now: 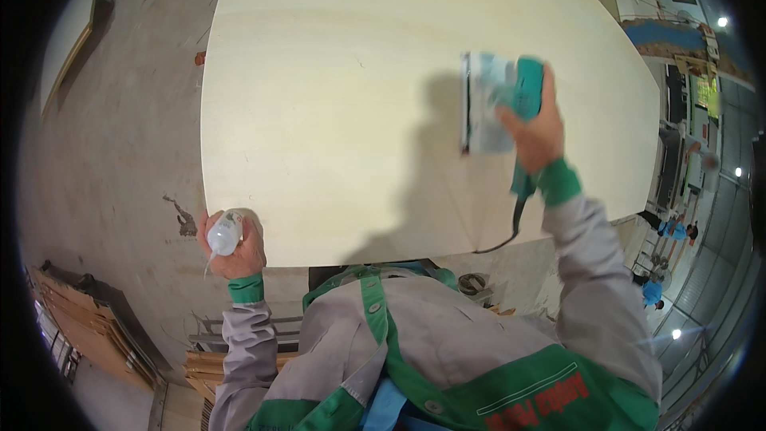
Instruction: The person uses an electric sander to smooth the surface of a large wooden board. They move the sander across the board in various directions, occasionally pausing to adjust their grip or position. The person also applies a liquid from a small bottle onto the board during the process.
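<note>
A large pale wooden panel (343, 128) lies flat in front of me. On its right half stands a teal corded power sander (528, 86) with a whitish, worn rectangular body. My right hand (542, 137) is wrapped round its teal grip, slightly blurred. A dark cord (515, 227) runs from the tool's near end to the panel's front edge. At the panel's near left corner, my left hand (252, 254) is closed around a translucent white squeeze bottle (225, 233). The bottle's thin nozzle points toward me and down. What the bottle contains cannot be made out.
Stacked brown boards (92, 327) lean at the lower left, and another board (72, 40) stands at the upper left. Beneath the panel's front edge are wooden slats (209, 371) and a coil (472, 283). Two people in blue (678, 230) are far off at the right.
</note>
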Tool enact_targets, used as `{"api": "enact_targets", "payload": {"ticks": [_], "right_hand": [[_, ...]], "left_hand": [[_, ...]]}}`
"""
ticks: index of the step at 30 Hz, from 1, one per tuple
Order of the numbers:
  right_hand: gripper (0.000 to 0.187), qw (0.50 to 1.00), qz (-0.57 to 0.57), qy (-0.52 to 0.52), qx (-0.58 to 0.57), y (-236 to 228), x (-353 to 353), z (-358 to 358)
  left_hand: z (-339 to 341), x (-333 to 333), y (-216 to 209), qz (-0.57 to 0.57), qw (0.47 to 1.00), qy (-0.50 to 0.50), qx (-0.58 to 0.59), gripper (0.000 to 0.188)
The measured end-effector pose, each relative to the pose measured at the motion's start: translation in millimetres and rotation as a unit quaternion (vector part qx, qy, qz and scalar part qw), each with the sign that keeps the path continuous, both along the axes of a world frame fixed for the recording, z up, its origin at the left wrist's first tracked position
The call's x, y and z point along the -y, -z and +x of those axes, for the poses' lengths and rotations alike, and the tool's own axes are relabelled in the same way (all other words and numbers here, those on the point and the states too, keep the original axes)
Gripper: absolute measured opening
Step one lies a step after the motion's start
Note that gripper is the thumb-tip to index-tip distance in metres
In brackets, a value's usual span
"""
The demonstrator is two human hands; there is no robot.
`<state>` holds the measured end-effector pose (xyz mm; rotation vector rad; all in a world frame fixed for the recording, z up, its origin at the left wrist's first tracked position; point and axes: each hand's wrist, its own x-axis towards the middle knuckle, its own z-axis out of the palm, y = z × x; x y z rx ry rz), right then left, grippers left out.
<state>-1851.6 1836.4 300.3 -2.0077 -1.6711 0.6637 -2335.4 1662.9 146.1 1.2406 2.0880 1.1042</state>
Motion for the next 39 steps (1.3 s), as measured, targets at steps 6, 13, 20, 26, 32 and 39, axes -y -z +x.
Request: {"api": "enact_targets", "payload": {"ticks": [6, 13, 20, 26, 32, 39], "right_hand": [[0.105, 0.979, 0.037, 0.021, 0.199, 25.8, -231.5, 53.0], [0.087, 0.880, 0.030, -0.200, 0.431, 51.9, -445.5, 28.1], [0.084, 0.958, -0.005, -0.089, 0.271, 29.1, -377.9, -78.3], [0.095, 0.988, -0.012, -0.023, 0.155, -13.7, -218.2, -131.7], [0.109, 0.975, -0.070, 0.008, 0.210, -8.7, -42.9, -142.9], [0.101, 0.994, -0.040, 0.035, 0.091, -2.1, 215.1, -158.6]], "left_hand": [[-2.9, 6.2, 3.0, 0.001, 0.997, 0.009, -0.081, 0.042], [-9.6, 10.8, 9.0, 0.013, 0.996, 0.005, -0.091, 0.042], [-3.4, 6.0, 5.8, 0.035, 0.993, 0.019, -0.113, 0.049], [6.0, -0.5, 2.0, 0.059, 0.991, -0.035, 0.116, 0.056], [-1.4, -5.9, -1.7, -0.004, 1.000, 0.003, 0.008, 0.057], [-14.4, -6.8, -15.2, -0.071, 0.992, 0.083, -0.069, 0.054]]}}
